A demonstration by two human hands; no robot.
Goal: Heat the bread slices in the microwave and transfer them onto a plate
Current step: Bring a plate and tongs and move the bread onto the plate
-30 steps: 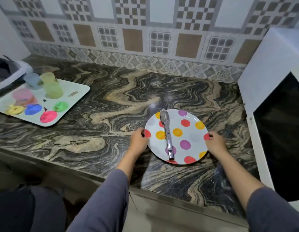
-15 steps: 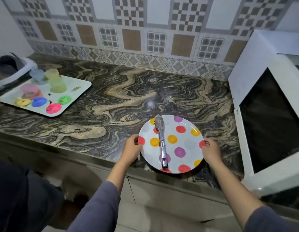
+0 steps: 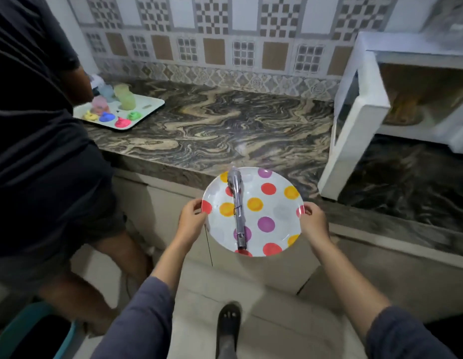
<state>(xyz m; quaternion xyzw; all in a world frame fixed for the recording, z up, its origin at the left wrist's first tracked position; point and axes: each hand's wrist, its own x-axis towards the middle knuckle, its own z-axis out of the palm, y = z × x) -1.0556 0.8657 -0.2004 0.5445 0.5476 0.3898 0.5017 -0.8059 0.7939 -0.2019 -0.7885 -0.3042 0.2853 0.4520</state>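
I hold a white plate (image 3: pixel 274 211) with coloured dots in both hands, lifted off the counter and out in front of its edge. My left hand (image 3: pixel 190 220) grips the plate's left rim, my right hand (image 3: pixel 313 220) its right rim. Metal tongs (image 3: pixel 237 206) lie lengthwise on the plate, shut. At the right stands a white microwave (image 3: pixel 365 47) with its door (image 3: pixel 354 130) swung open. Something brownish, blurred, sits inside on the turntable (image 3: pixel 404 110); I cannot tell if it is the bread.
The marbled counter (image 3: pixel 225 125) runs along the tiled wall. A white tray (image 3: pixel 147 110) with coloured cups and lids sits at its far left. Another person in dark clothes (image 3: pixel 38 138) stands close on my left. My foot (image 3: pixel 229 322) is on the floor below.
The plate with the tongs has come up off the counter and back toward me. I have stepped back. The microwave door now stands open, and a person has come into view at the left.
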